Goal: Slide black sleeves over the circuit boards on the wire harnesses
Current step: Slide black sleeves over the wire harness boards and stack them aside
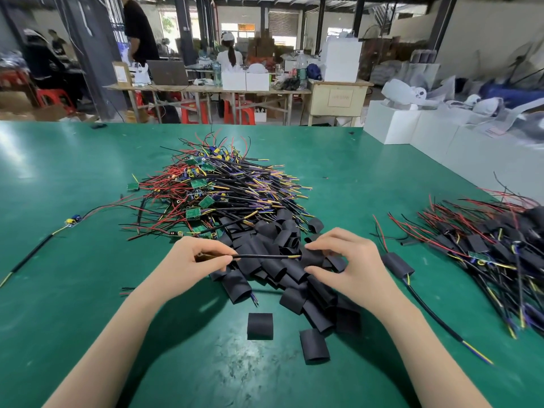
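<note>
My left hand (196, 257) grips one wire harness (265, 256) near its board end, and the black cable runs level to the right. My right hand (343, 254) pinches a black sleeve (312, 257) at the cable's yellow-tipped end. Whether the tip is inside the sleeve is unclear. Under both hands lies a heap of loose black sleeves (291, 278). Behind it sits a large pile of unsleeved harnesses with green circuit boards (223, 189). A pile of sleeved harnesses (482, 245) lies at the right.
The green table (88, 178) carries one stray harness (70, 222) at the left and a sleeved harness (397, 265) just right of my right hand. Two loose sleeves (260, 325) lie near me. White boxes (412, 128) stand at the far right edge. People work at benches behind.
</note>
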